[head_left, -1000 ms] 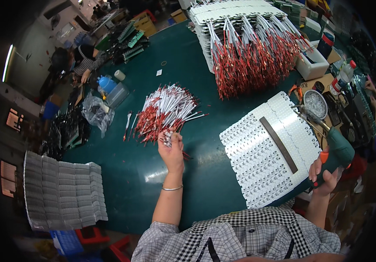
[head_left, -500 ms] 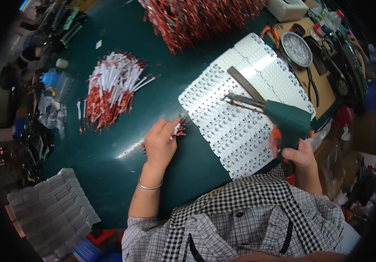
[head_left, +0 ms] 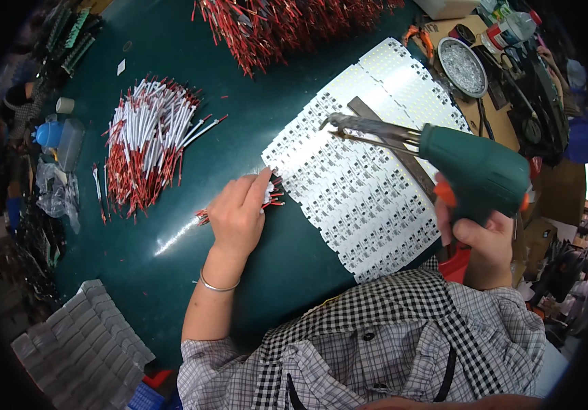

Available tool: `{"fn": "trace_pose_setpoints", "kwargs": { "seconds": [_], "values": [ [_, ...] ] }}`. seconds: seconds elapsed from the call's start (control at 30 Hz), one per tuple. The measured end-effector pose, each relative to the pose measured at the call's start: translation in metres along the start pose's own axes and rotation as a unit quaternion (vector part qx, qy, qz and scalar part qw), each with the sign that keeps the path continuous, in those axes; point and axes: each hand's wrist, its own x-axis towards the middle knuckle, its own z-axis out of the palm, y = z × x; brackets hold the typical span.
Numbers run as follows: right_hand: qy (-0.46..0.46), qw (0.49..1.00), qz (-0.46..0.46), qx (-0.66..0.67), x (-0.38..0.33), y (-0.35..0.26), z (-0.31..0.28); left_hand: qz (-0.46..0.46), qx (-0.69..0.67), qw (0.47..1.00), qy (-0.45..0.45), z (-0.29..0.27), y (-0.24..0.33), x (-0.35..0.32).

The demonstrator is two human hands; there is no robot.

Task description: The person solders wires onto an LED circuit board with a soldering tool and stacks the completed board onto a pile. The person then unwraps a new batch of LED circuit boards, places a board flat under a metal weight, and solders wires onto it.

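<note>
My left hand (head_left: pixel 236 213) is closed around a small bunch of red-and-white wires (head_left: pixel 271 195), their ends poking out on both sides. It rests on the green table at the left edge of the white LED circuit board panels (head_left: pixel 369 184). My right hand (head_left: pixel 480 239) grips a green soldering gun (head_left: pixel 475 171) with an orange trigger by its handle. The gun's long metal tip points left, above the panels. Beneath it, a dark flat metal bar (head_left: pixel 403 154) lies across the boards. Whether the tip touches anything cannot be made out; it appears raised.
A pile of short red-and-white wires (head_left: pixel 149 140) lies at left, and a larger red wire heap (head_left: pixel 294 27) at the far side. Back right are a round metal dish (head_left: pixel 463 66), orange-handled pliers (head_left: pixel 422 42) and a bottle (head_left: pixel 512 31). Grey stacked strips (head_left: pixel 86 348) sit near left.
The soldering gun has come up and to the right, appearing larger. The whole view has shifted a little. My left hand keeps its hold on the wires beside the panels.
</note>
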Motion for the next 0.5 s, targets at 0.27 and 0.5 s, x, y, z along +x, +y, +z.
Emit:
{"fn": "trace_pose_setpoints", "kwargs": {
  "seconds": [0.27,0.5],
  "values": [
    [-0.063,0.982,0.176,0.029,0.023,0.033,0.036,-0.002,0.006,1.000,0.003,0.012,-0.015,0.000],
    [-0.069,0.980,0.184,-0.028,0.032,0.048,0.047,-0.028,0.007,1.000,-0.002,0.013,-0.015,-0.003]
  ]
}}
